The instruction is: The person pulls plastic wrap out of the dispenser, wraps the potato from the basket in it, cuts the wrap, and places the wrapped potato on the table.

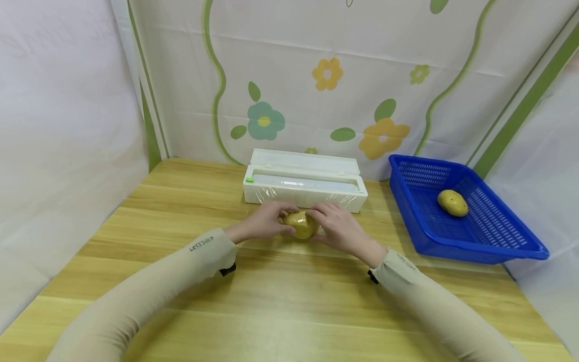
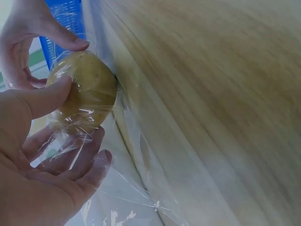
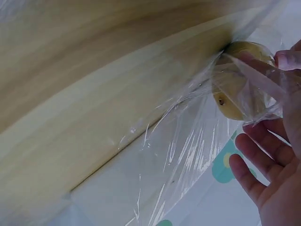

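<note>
Between the two hands, just in front of the white box, is a yellow potato (image 1: 300, 224) with clear plastic wrap drawn over it. My left hand (image 1: 268, 219) grips its left side; in the left wrist view the thumb lies on the wrapped potato (image 2: 91, 89) and the fingers curl beneath it. From the right side my right hand (image 1: 340, 227) grips it, thumb and fingers on the film. Stretched plastic wrap (image 3: 176, 146) runs from the potato to the cling film box (image 1: 305, 196), whose lid stands open at the back.
A blue plastic basket (image 1: 416, 221) stands on the right of the wooden table (image 1: 271, 311), with another potato (image 1: 453, 203) inside. A green slider (image 1: 250, 180) sits at the box's left end. A white curtain (image 1: 289, 75) with printed flowers hangs behind.
</note>
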